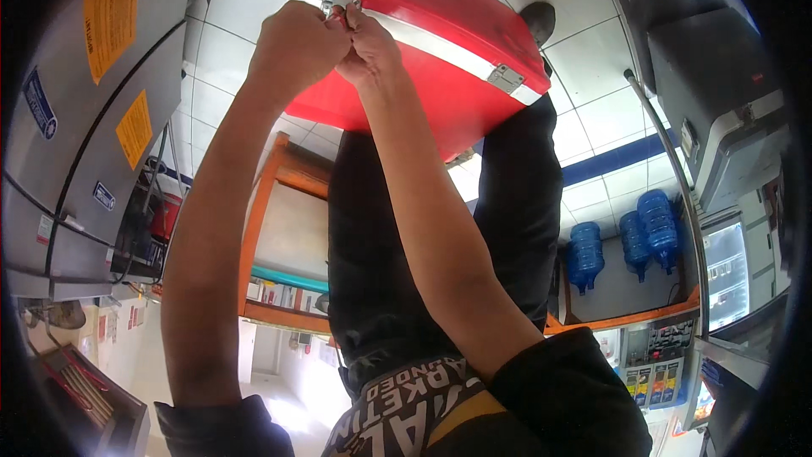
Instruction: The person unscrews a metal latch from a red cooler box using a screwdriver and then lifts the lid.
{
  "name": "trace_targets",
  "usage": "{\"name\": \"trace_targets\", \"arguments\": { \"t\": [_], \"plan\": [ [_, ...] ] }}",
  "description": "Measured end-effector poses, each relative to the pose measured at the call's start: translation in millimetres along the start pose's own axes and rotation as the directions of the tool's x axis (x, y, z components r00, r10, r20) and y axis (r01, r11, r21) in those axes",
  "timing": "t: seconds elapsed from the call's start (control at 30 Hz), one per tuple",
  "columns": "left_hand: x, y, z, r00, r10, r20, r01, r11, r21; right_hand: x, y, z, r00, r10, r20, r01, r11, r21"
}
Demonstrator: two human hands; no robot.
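Observation:
A red cooler box (423, 76) with a white band lies in front of my legs, in the upper middle of the view. Two metal latches cross the band, a left latch (341, 3) and a right latch (507, 78). My left hand (296, 42) is closed, its fingertips pinched right below the left latch and its back hiding most of the fingers. Beside it my right hand (372, 49) is also closed, thumb and fingers at the edge of that same latch. The fingers of both hands meet there. What they pinch is too small and covered to name.
White floor tiles (592, 123) surround the box. Grey metal cabinets (51, 161) stand to the left, a dark grey appliance (710, 101) with a curved rail (677, 161) to the right. Blue water jugs (655, 228) and a wooden-framed table (275, 169) are near my legs. A shoe (538, 22) shows beyond the box.

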State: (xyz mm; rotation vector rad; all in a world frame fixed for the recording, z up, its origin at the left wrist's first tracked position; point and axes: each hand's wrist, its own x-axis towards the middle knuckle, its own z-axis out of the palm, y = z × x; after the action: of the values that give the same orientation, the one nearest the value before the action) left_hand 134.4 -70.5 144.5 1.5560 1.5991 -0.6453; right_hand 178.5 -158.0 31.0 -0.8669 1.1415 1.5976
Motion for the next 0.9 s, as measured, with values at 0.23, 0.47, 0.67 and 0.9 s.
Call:
{"name": "trace_targets", "arguments": {
  "t": [0.23,0.47,0.67,0.9],
  "plan": [
    [-11.7,18.1,-7.0,0.915,0.390,0.106,-0.372,0.710,0.598,-10.0,-3.0,-9.9,0.963,0.063,0.261,-0.056,0.998,-0.036],
    [-12.6,-7.1,2.2,0.823,0.562,0.085,-0.492,0.630,0.600,23.0,1.2,-0.7,0.997,-0.039,0.071,0.032,0.994,0.106],
    [-24.5,-0.3,1.3,0.854,-0.501,0.136,0.450,0.581,-0.678,-2.6,13.2,-0.6,0.998,0.023,0.063,-0.017,0.996,-0.089],
    [-16.2,-4.6,-3.0,0.937,-0.336,0.096,0.343,0.936,-0.081,7.1,26.3,2.8,0.998,0.064,0.028,-0.068,0.989,0.135]
  ]
}}
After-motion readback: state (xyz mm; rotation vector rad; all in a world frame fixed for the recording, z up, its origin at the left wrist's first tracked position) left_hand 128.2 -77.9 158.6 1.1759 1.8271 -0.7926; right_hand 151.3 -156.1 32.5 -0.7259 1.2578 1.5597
